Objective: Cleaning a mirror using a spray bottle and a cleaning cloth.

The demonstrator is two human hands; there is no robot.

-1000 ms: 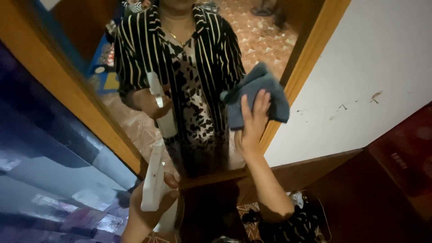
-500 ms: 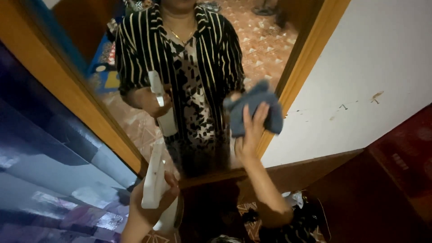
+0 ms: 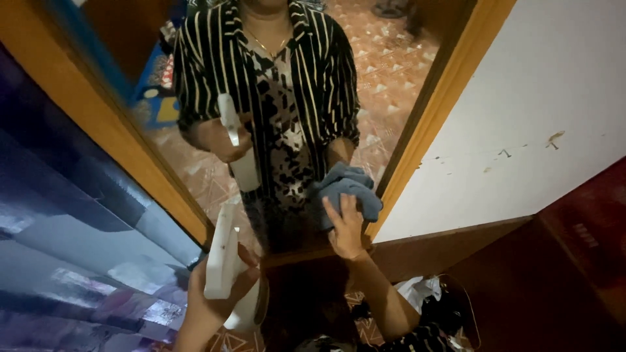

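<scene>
Right hand [image 3: 346,229] half under cloth [image 3: 345,190], blurred
</scene>
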